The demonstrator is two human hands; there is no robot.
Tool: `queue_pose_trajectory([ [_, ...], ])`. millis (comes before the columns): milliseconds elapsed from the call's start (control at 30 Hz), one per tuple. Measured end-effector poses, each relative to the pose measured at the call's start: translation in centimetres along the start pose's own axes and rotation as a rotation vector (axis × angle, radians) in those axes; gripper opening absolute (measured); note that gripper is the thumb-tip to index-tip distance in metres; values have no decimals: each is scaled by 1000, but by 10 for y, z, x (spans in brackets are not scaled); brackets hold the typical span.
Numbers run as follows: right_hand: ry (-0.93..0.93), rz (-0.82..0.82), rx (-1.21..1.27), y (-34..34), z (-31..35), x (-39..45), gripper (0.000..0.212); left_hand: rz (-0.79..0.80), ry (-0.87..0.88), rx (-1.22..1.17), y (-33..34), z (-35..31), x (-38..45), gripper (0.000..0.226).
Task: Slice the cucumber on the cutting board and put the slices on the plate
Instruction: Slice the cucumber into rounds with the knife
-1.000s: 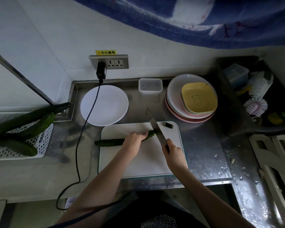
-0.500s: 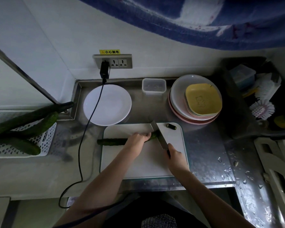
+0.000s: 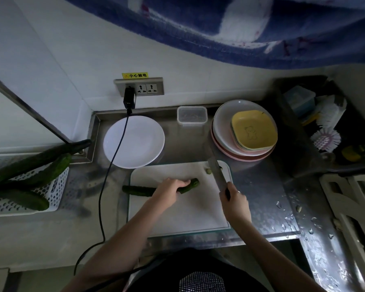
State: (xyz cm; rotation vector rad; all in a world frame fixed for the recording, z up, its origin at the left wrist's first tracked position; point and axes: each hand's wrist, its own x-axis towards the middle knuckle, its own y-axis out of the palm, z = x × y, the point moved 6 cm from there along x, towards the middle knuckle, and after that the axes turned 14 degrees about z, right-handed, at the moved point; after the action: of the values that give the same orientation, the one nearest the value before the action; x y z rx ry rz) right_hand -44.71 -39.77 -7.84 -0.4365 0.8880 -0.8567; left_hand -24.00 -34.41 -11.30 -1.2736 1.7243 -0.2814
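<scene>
Your right hand (image 3: 233,202): curled round the handle of the knife (image 3: 217,173), blade pointing away from you over the far right corner of the cutting board (image 3: 177,216).
Your left hand (image 3: 170,190): fingers wrapped over the cucumber (image 3: 191,185), pinning it to the board; the two hands are well apart.
Cucumber: lies crosswise on the board, its cut end sticking out right of your left hand, its other end overhanging the board's left edge onto the tabletop (image 3: 259,199).
Cut pieces: a pale slice (image 3: 208,171) lies just left of the blade near the far right corner; a dark bit shows just right of the blade, too small to tell what it is.
Cable (image 3: 112,163): a black lead runs from a plug in the wall socket (image 3: 149,88), across the left side of the white plate (image 3: 139,142), and off the near edge of the tabletop.
White plate: beyond the board's far left corner, just beside it, with nothing but the cable on it.
Basket (image 3: 57,186): white and perforated, at your left, holding three more whole cucumbers (image 3: 30,163).
Stack of plates (image 3: 223,125): at the far right of the board, with yellow square dishes (image 3: 253,129) on top.
Clear tub (image 3: 192,115): against the back edge, between the white plate and the stack.
</scene>
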Motion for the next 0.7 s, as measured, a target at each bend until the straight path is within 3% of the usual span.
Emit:
queue_pose_trajectory([
  [100, -34, 7, 89, -1, 10, -3, 7, -26, 69, -8, -10, -10, -1, 53],
  [367, 21, 157, -204, 28, 12, -10, 12, -84, 87, 145, -3, -17, -9, 46],
  [500, 68, 222, -306, 41, 10, -7, 9, -104, 171, 401, 6, -28, -14, 43],
  [633, 62, 154, -318, 44, 12, -7, 17, -96, 207, 634, 15, -44, -11, 41],
  [700, 21, 119, -343, 41, 15, -12, 22, -97, 278, 717, 17, -48, -10, 50],
])
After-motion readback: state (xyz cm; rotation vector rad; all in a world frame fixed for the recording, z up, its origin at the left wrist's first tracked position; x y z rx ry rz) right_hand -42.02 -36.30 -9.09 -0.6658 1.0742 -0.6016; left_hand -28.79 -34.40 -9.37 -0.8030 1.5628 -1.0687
